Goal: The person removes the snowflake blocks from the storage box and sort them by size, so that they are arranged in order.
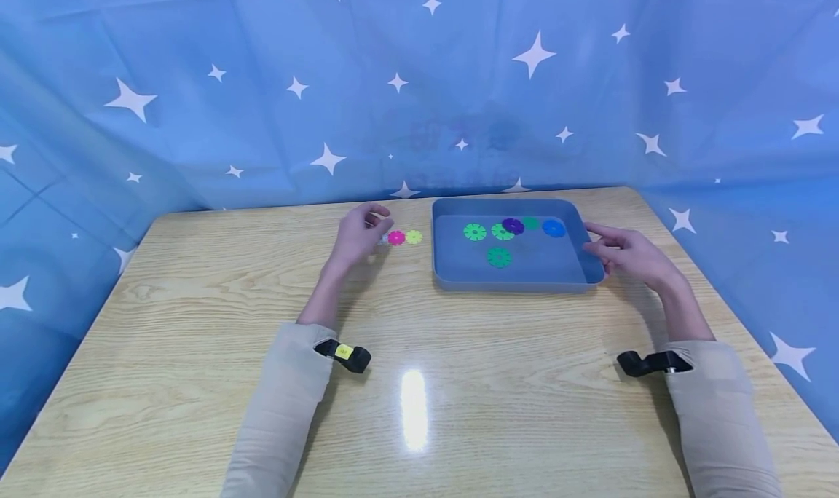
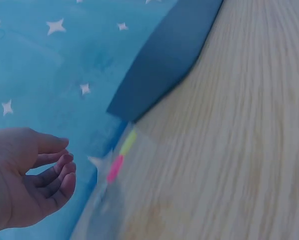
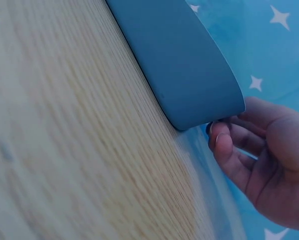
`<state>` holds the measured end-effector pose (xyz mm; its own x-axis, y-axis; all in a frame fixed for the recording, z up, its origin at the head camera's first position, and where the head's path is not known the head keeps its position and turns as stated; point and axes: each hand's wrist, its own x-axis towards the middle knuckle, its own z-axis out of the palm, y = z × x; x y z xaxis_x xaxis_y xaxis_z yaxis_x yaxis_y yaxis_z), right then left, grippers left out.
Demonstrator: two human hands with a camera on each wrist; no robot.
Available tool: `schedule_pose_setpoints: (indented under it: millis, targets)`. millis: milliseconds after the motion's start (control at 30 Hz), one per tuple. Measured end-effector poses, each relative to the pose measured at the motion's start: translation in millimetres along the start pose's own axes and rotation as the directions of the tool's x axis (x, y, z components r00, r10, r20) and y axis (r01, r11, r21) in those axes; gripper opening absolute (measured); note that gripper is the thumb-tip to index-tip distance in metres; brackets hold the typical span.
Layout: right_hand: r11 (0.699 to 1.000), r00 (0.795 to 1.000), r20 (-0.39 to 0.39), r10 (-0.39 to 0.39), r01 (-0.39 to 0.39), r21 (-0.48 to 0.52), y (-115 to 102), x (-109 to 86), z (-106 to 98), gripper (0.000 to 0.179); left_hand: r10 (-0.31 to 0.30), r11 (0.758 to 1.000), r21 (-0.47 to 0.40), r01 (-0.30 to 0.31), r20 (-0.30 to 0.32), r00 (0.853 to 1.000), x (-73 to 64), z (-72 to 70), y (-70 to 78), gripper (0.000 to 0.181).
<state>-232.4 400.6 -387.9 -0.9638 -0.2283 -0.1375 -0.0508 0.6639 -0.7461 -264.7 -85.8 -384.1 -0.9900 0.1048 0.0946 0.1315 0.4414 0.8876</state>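
My left hand (image 1: 359,232) hovers over the far part of the table with loosely curled fingers and nothing between them. Just right of its fingertips lie a pink notched disc (image 1: 396,238) and a yellow disc (image 1: 414,236); a pale disc (image 1: 383,239) is partly hidden by the hand. At the right end of a blue-grey tray (image 1: 452,279), my right hand (image 1: 625,254) grips the side wall, its thumb over the rim and other fingers bent against the outside. Inside the tray are several flat discs: a purple one (image 1: 513,226), a blue one (image 1: 553,228) and green ones (image 1: 499,257).
The tray stands near the back edge of the wood-grain table (image 1: 511,381). Behind and beside the table hangs a blue cloth (image 1: 262,134) with white stars. Each sleeve carries a black wrist camera, one on the left (image 1: 354,358) and one on the right (image 1: 632,364).
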Motion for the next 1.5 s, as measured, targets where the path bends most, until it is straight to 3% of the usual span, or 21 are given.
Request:
schedule_pose_setpoints:
  millis: [200,333,633,800,1067,1300,1500]
  targets:
    - [0.999,0.999,0.016,-0.033,0.033,0.01,2.1,1.2,-0.1,0.066,0.105,0.993,-0.06,-0.102,0.052,0.993,-1.7,19.1,19.0,0.025]
    - [1.0,1.0,0.001,-0.009,0.009,0.02,0.8,0.6,1.2,0.065,0.157,0.985,-0.088,-0.149,0.091,0.983,-2.7,34.5,31.8,0.022]
    - [0.999,1.0,-0.007,0.005,-0.004,0.044,0.0,0.8,3.8,0.062,0.192,0.979,-0.106,-0.174,0.2,0.961,-3.8,74.0,55.2,0.021]
    - [0.999,1.0,-0.007,0.006,-0.005,0.054,-1.2,-0.3,4.0,0.062,0.22,0.974,-0.11,-0.198,0.25,0.943,-1.3,95.8,60.0,0.022]
    - [0.996,1.0,0.0,0.015,-0.015,0.091,-2.6,-1.2,4.4,0.063,0.204,0.979,-0.085,-0.187,0.317,0.926,6.2,129.1,63.7,0.027]
    - [0.992,1.0,0.008,0.026,-0.027,0.124,-0.1,-0.6,4.1,0.064,0.209,0.977,-0.103,-0.184,0.356,0.911,17.2,155.2,76.7,0.028]
    - [0.992,1.0,0.01,0.024,-0.025,0.125,0.6,0.7,5.1,0.063,0.162,0.987,-0.052,-0.153,0.371,0.915,25.6,172.5,84.8,0.032]
